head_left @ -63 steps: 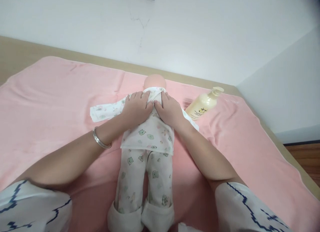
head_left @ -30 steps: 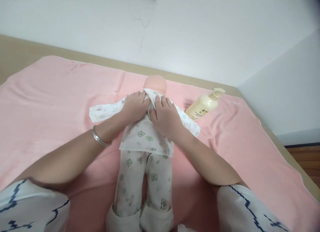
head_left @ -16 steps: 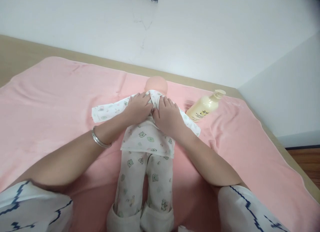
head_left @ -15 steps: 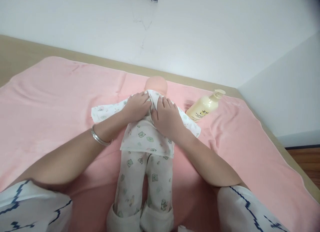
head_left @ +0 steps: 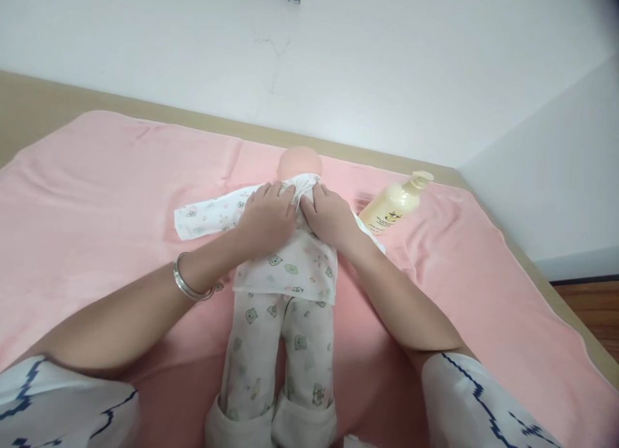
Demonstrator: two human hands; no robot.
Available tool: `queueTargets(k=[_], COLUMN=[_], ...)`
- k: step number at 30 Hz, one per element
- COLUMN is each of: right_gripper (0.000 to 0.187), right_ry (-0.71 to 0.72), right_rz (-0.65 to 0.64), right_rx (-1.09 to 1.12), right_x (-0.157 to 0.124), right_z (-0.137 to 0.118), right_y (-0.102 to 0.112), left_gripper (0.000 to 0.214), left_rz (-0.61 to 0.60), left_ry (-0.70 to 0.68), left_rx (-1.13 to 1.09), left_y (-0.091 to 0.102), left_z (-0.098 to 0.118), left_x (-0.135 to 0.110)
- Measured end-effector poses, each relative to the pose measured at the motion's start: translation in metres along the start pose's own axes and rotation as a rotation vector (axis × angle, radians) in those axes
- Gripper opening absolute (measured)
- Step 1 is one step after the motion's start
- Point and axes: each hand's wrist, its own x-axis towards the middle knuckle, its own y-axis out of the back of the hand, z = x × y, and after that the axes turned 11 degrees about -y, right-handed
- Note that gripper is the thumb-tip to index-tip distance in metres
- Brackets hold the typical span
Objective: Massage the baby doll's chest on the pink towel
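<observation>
Resting left hand (head_left: 268, 222) and right hand (head_left: 333, 217) side by side on the upper part of the doll's printed shirt (head_left: 290, 269), at the dial's centre, over gathered cloth; cannot tell whether pinching it or just touching. Seeing the doll's head (head_left: 299, 162) at 12 o'clock and printed trousers (head_left: 308, 345) at 6, on a pink blanket (head_left: 120, 177). Finding a yellow pump bottle (head_left: 393, 205) at 3 o'clock, near the right hand.

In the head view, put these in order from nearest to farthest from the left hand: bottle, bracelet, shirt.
From the left hand:
1. Shirt: under it, touching.
2. Bracelet: around the left wrist.
3. Bottle: beyond the right hand.
</observation>
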Motion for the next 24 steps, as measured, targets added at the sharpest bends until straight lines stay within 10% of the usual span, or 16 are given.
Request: queueTargets(k=[7,24], right_gripper=[0.064,0.079], right_ry=[0.096,-0.083], right_rz=[0.117,-0.025], right_rx=[-0.108,0.119], right_x=[-0.036,0.009], right_z=[-0.016,0.001], right_y=[-0.007,-0.006], left_gripper=[0.038,0.051], left_rz=[0.062,0.145], left_ry=[0.16,0.214], left_rx=[-0.071,-0.078], left_y=[-0.003,-0.012], left_z=[-0.025,-0.014], left_x=[0.019,0.015])
